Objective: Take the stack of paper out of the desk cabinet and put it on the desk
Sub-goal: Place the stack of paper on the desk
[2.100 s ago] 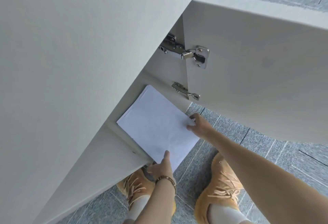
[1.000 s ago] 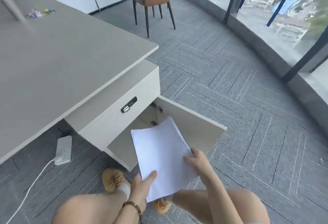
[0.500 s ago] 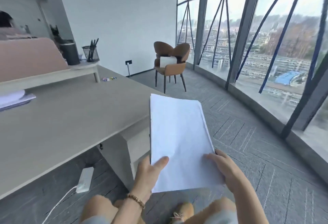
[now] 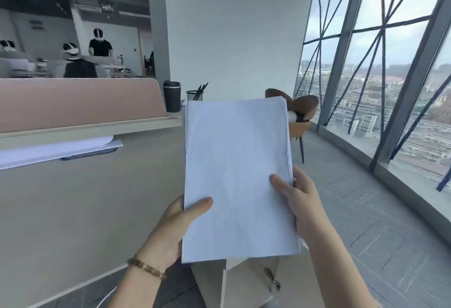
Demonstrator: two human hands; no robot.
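A stack of white paper (image 4: pixel 236 171) is held up in the air in front of me, above the right end of the beige desk (image 4: pixel 80 200). My left hand (image 4: pixel 177 224), with a bracelet on its wrist, grips the stack's lower left edge, thumb on top. My right hand (image 4: pixel 296 195) grips the right edge, thumb on the top sheet. Below the paper, the desk cabinet (image 4: pixel 212 281) shows with its door (image 4: pixel 256 283) swung open.
On the desk lie other papers (image 4: pixel 56 149) under a raised shelf with a pink screen (image 4: pixel 78 102), a dark cup (image 4: pixel 172 96) and a pen holder (image 4: pixel 194 95). A brown chair (image 4: pixel 301 112) stands by the glass wall at the right. People sit far behind the screen.
The paper came out of the cabinet and rose in both hands to desk height and above. My view lifted from the cabinet floor to the room.
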